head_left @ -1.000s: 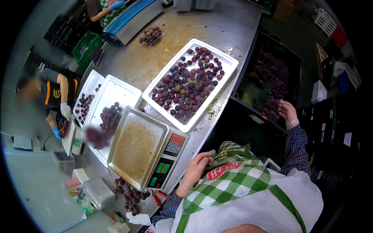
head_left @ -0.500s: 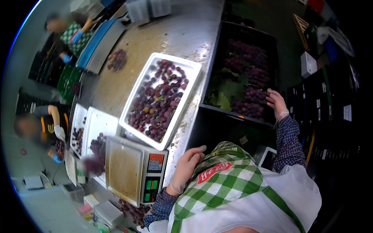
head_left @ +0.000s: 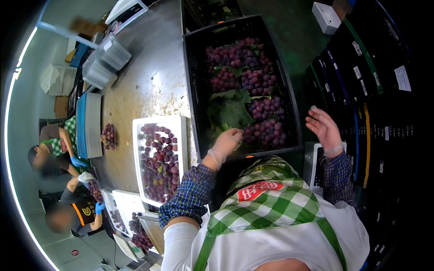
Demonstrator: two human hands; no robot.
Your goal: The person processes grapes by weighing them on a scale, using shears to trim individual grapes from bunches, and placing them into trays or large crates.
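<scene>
A black crate [head_left: 296, 115] holds several bunches of dark red grapes [head_left: 264, 108]. Over its near-left part lie large green grape leaves [head_left: 230, 113]. My left hand [head_left: 225, 143], in a clear glove, reaches into the crate's near side. Its fingers are pinched together at the lower edge of the leaves. Just outside the crate's right wall, my right hand [head_left: 323, 128] hovers in the air, also gloved, fingers loosely curled and apart, with nothing in it.
Left of the crate, a white foam tray [head_left: 182, 153] of loose grapes sits on the metal table [head_left: 167, 54]. One bunch [head_left: 108, 136] lies farther left. Two co-workers stand across the table; one holds grapes [head_left: 96, 192]. Stacked black crates [head_left: 361, 77] rise on the right.
My view has swung right, toward the crate. The left hand has moved from the apron's edge into the crate, onto the leaves. My right hand has drawn away from the grapes, past the crate's wall.
</scene>
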